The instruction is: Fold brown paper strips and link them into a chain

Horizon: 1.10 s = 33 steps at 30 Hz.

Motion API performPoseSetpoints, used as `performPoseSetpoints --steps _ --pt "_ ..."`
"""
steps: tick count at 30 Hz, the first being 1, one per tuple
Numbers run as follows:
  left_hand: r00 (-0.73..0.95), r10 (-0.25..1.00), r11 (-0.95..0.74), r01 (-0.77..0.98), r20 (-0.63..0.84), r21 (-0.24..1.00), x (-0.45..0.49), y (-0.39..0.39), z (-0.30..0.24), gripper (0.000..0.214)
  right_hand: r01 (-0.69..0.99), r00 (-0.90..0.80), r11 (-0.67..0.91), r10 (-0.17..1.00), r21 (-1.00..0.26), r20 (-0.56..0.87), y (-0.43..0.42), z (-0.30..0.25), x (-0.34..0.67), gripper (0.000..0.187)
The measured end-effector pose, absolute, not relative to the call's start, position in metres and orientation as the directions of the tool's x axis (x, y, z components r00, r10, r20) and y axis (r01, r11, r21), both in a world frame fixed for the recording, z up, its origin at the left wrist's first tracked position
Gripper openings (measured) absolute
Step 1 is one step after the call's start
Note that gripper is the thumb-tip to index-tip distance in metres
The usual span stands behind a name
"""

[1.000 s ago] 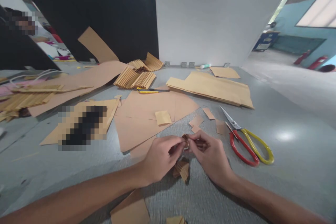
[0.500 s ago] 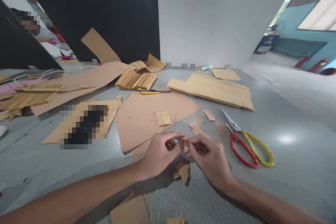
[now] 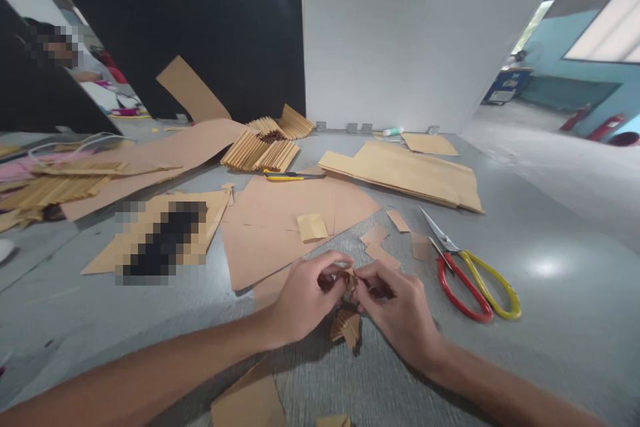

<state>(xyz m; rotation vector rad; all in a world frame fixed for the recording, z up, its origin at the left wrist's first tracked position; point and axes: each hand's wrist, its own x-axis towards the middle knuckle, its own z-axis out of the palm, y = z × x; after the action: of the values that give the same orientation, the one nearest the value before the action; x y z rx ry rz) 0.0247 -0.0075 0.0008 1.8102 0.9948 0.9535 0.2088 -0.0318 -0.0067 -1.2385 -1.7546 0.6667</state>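
Between the fingertips of my left hand [image 3: 310,297] and my right hand [image 3: 397,303] is a small folded piece of brown paper [image 3: 349,278]. Both hands pinch it, and the fingers partly cover it. Just below, on the grey table, lies a small bundle of folded brown paper pieces [image 3: 346,329]. Small cut paper rectangles [image 3: 383,255] are scattered beyond my right hand. A yellowish paper square [image 3: 312,227] rests on a large brown paper sheet [image 3: 270,213] beyond my left hand.
Scissors [image 3: 467,280] with red and yellow handles lie to the right. A yellow utility knife [image 3: 285,175], pleated paper stacks [image 3: 260,150] and a long folded paper [image 3: 405,173] lie farther back. A black and white partition [image 3: 380,40] stands behind. Another person [image 3: 87,73] sits at far left.
The fingers have shifted slightly around the small paper piece, which now shows less and at another angle. The things on the table stay where they were.
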Motion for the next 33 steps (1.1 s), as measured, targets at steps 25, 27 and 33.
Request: performPoseSetpoints --steps 25,27,33 --pt "0.448 0.880 -0.236 0.122 0.159 0.964 0.019 -0.001 0.003 0.014 0.062 -0.139 0.160 0.979 -0.985 0.150 -0.024 -0.009 0.213 0.012" --pt "0.462 0.872 -0.241 0.122 0.160 0.963 0.018 0.000 0.004 0.015 0.037 -0.145 0.147 0.979 -0.989 0.140 -0.024 -0.007 0.213 0.012" --pt "0.504 0.849 -0.242 0.101 0.160 0.965 0.014 0.000 0.007 0.012 0.050 -0.149 0.151 0.978 -0.987 0.143 -0.025 -0.007 0.213 0.013"
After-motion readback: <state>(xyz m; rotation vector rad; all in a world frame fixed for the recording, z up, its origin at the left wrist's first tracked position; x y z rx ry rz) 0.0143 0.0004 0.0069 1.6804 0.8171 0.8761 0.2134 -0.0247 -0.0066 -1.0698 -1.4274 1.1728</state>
